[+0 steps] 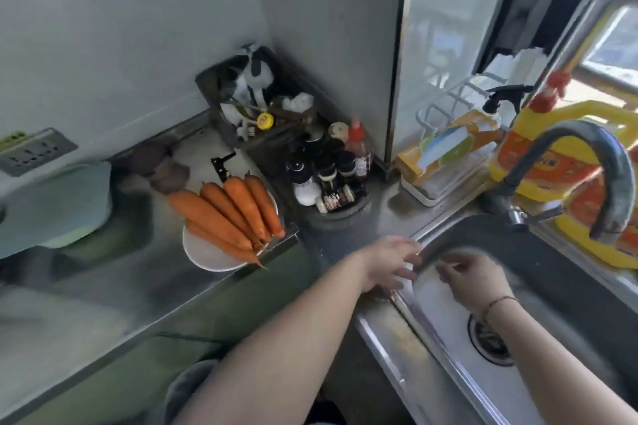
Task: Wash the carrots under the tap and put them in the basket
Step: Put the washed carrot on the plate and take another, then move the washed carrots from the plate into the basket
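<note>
Orange carrots sit piled on a white plate left of the steel sink, while left hand and right hand hover empty, fingers loose, over its rim.

Sink and curved tap: bare metal, glossy sheen. Surface: polished metal, reflective. Plate: smooth white, glazed. Carrots: matt orange skin. Detergent jug: shiny yellow plastic.
</note>
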{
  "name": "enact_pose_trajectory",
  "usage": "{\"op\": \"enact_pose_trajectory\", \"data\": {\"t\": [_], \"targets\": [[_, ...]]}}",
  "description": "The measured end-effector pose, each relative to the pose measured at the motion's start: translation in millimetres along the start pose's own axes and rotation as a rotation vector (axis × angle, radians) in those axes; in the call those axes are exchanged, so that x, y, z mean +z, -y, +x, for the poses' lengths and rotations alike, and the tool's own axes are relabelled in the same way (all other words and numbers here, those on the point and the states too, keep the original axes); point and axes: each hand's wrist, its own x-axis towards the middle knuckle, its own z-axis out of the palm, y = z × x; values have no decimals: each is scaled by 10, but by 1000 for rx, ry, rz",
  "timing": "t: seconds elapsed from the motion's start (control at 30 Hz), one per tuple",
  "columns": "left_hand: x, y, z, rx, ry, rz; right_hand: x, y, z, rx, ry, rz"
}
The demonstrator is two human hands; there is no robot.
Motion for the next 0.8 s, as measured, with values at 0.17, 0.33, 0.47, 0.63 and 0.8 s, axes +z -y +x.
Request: {"op": "enact_pose_trajectory", "data": {"t": [0.17, 0.33, 0.47, 0.63, 0.8], "targets": [[-999, -4, -455, 154, -255, -119, 468, 1184, -44, -237, 117, -58], [-2158, 88, -880, 299, -685, 8, 1186, 2163, -191, -534, 202, -243], [-2963, 291, -1101, 341, -1240, 200, 1735, 2681, -309, -653, 222, -381], [-3537, 618, -1051, 39, -1151, 164, 2165, 3037, -333, -601, 214, -647], [-3671, 704, -978, 141, -1001, 43, 2444, 3055, -251, -596, 125, -789]]}}
